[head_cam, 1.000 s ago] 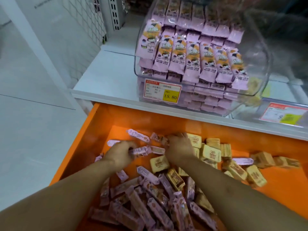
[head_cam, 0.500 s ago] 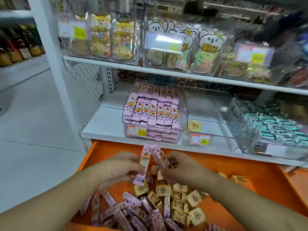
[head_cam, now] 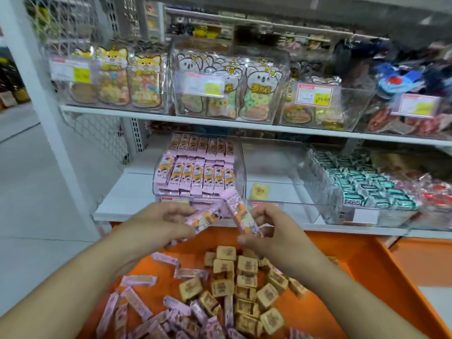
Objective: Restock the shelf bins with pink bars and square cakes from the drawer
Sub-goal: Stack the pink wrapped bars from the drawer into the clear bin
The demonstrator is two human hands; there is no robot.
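Both hands are up over the orange drawer (head_cam: pixel 367 263), just in front of the shelf (head_cam: pixel 127 201) edge. Left hand (head_cam: pixel 156 228) has fingers curled round pink bars (head_cam: pixel 205 218), the bars sticking out toward the right. Right hand (head_cam: pixel 271 231) pinches another pink bar (head_cam: pixel 241 214) between thumb and fingers, tilted, top end pointing up at the pink bin (head_cam: pixel 198 172). The two held lots are near each other, almost touching at the middle; cannot tell if they do.

The pink bin sits on the shelf straight behind the hands, stacked nearly full with rows of pink bars. Just right of the pink bin is a clear bin (head_cam: pixel 276 184) with one square cake (head_cam: pixel 259 191) lying in its front left part. Further right of that, a bin of green packs (head_cam: pixel 362 187).

In the drawer, below the hands: loose pink bars (head_cam: pixel 137 302) toward the left side, square cakes (head_cam: pixel 244 282) piled in the middle and right. Upper shelf above the pink bin holds bins with snack bags (head_cam: pixel 144 79).
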